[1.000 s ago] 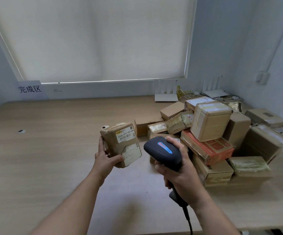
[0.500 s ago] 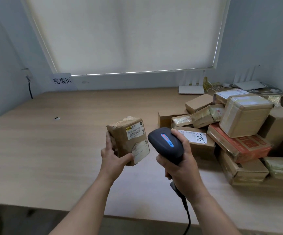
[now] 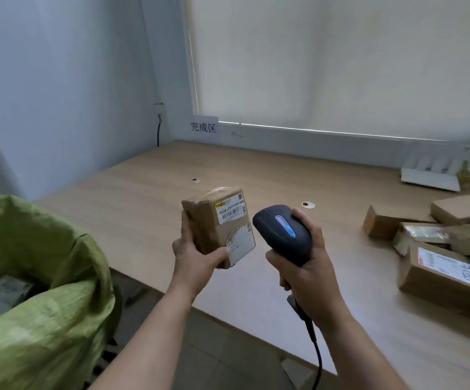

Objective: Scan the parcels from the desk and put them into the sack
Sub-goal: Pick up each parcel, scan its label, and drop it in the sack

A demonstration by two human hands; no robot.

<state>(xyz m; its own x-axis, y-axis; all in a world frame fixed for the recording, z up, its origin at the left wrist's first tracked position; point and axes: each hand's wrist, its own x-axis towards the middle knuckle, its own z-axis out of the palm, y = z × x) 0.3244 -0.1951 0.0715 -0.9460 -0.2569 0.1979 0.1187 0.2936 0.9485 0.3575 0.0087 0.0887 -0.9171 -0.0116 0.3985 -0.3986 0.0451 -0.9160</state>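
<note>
Now the left hand (image 3: 193, 256) holds a small brown parcel (image 3: 219, 226) upright above the worktop (image 3: 149, 198), thumb across its lower front and fingers curled round its back, labels facing the person. Just beside it, the right hand (image 3: 308, 267) is wrapped tight round the handle of a black scanner (image 3: 283, 233), whose head points toward the parcel's barcode label; its cord (image 3: 316, 358) hangs below the wrist. Both grips are clamped, one on the parcel, one on the scanner.

By the look of it, the scan is being made or is just done, and the drop into the sack (image 3: 39, 299) comes next. That green sack stands open at the lower left, off the worktop's edge, with at least one parcel already lying inside. The next move probably calls for swinging the left hand leftward and down over the sack's mouth, then loosening the fingers; the scanner can remain in the right hand for the next parcel.

Compared with half a second earlier, the view has turned left: the sack has come into sight, and most of the parcel pile (image 3: 439, 249) has slid to the right edge, only a few boxes showing. Parcel and scanner keep much the same pose relative to each other.
</note>
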